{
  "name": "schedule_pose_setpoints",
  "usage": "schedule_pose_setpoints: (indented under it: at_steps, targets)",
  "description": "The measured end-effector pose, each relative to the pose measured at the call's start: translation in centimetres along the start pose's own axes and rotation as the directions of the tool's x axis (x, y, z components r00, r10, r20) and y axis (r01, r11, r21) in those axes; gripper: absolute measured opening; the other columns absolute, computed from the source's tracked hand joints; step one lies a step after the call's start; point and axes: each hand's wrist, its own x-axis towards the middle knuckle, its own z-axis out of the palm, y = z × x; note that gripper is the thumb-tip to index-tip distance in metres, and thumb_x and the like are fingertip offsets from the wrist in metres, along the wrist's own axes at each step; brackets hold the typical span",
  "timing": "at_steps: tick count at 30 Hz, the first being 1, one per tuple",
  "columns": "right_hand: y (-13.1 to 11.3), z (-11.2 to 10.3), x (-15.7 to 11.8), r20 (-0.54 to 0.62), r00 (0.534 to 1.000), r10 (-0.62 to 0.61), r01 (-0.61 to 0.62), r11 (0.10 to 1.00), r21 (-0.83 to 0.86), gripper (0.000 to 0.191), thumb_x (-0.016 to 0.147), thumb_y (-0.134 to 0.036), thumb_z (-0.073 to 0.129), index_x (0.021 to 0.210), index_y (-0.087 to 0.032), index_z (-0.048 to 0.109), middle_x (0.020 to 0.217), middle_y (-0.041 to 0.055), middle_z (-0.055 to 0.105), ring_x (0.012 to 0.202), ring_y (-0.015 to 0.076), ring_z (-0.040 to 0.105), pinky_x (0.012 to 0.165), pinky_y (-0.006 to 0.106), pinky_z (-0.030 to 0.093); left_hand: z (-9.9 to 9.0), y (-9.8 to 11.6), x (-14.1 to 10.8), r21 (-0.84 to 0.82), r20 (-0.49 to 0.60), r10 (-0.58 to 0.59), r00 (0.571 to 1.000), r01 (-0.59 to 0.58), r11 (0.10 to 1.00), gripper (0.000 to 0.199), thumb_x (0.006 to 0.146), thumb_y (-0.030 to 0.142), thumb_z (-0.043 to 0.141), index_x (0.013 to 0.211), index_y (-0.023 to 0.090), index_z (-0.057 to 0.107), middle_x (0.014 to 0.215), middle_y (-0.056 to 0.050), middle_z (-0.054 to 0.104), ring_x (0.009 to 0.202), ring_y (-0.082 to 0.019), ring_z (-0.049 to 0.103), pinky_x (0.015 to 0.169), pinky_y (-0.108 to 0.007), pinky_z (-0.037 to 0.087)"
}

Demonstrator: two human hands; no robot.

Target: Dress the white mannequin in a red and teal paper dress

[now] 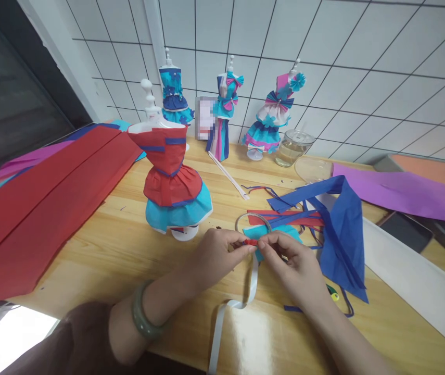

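Between my two hands, over the wooden table [128,265], is a small red piece [251,242]. My left hand [222,252] pinches its left end and my right hand [290,260] pinches its right end. A narrow white strip [253,284] hangs below my fingertips and curls down to the table's front edge. Just behind my fingers lie a ring-shaped roll [240,221] and turquoise paper [284,230]. To the left of my hands stands a small dress form in a red and turquoise dress [171,185] with blue trim.
Three dressed forms [173,86] [228,99] [271,117] and a glass jar [293,151] stand at the back. Red sheets [62,192] lie left. Blue paper [343,239], a purple sheet [402,192] and a white sheet [413,286] lie right.
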Motion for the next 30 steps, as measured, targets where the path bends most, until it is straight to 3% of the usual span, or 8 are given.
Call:
schedule_pose_setpoints:
  at_steps: [3,6,10,14,30]
  targets:
    - [0.27,0.02,-0.02,0.014,0.999,0.039,-0.039,0.998,0.052,0.026,0.084,-0.040,0.054,0.073,-0.017,0.063,0.068,0.0028,0.062,0.060,0.0156,0.055,0.053,0.026,0.042,0.13,-0.32,0.04,-0.055,-0.009,-0.031,0.999,0.030,0.998,0.024,0.081,0.036,0.056,0.082,0.016,0.070,0.072,-0.001,0.066,0.068,-0.013,0.054,0.060,-0.022,0.037]
    - [0.35,-0.04,-0.06,0.025,0.999,0.049,-0.051,0.995,0.083,0.026,0.086,-0.040,0.052,0.083,-0.017,0.064,0.070,0.0026,0.062,0.061,0.0157,0.054,0.055,0.027,0.042,0.10,-0.27,0.07,-0.020,0.012,-0.023,1.000,0.024,1.000,0.023,0.081,0.035,0.056,0.076,0.016,0.069,0.068,0.000,0.062,0.065,-0.012,0.051,0.057,-0.021,0.035]
    - [0.16,-0.02,-0.09,0.065,0.997,-0.035,0.033,0.999,0.035,0.020,0.087,-0.035,0.054,0.095,-0.019,0.064,0.085,0.0045,0.063,0.075,0.0171,0.056,0.066,0.029,0.043,-0.01,-0.01,0.08,0.091,0.056,0.021,0.998,-0.026,0.996,0.023,0.081,0.026,0.053,0.063,0.015,0.064,0.057,0.004,0.050,0.056,-0.009,0.041,0.052,-0.020,0.028]
    - [-0.10,0.07,-0.02,0.113,0.987,-0.110,0.109,0.994,0.009,0.015,0.087,-0.031,0.055,0.084,-0.019,0.063,0.082,0.0041,0.061,0.074,0.0164,0.054,0.067,0.028,0.042,0.09,-0.22,0.04,0.112,0.063,0.022,0.998,-0.029,0.993,0.020,0.080,0.022,0.051,0.066,0.015,0.063,0.055,0.005,0.044,0.055,-0.008,0.036,0.050,-0.020,0.026]
    - [0.28,0.20,0.09,0.153,0.974,0.165,-0.206,0.928,0.311,0.021,0.083,-0.039,0.057,0.078,-0.019,0.058,0.073,-0.0006,0.055,0.067,0.0135,0.048,0.062,0.026,0.038,0.33,-0.77,0.04,-0.193,0.083,-0.074,0.994,0.089,0.977,0.024,0.078,0.036,0.058,0.075,0.014,0.068,0.064,0.001,0.059,0.060,-0.010,0.049,0.053,-0.020,0.035]
